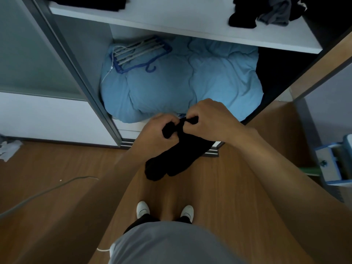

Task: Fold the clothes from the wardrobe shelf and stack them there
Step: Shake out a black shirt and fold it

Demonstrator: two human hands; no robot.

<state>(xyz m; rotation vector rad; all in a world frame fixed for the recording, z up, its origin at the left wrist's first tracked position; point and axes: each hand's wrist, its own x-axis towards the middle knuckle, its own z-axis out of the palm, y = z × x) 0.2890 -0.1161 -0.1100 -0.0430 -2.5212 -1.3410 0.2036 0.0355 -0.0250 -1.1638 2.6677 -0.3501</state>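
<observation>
Head view: left hand (pixel 156 130) and right hand (pixel 205 121) close together, each with fingers curled, pinching top end of black socks (pixel 171 161). Socks hung mid-air before wardrobe, long axis dropping down-left from grip. Wardrobe shelf (pixel 171 18) lay above and beyond; loose clothes (pixel 266 14) at its right end.
</observation>
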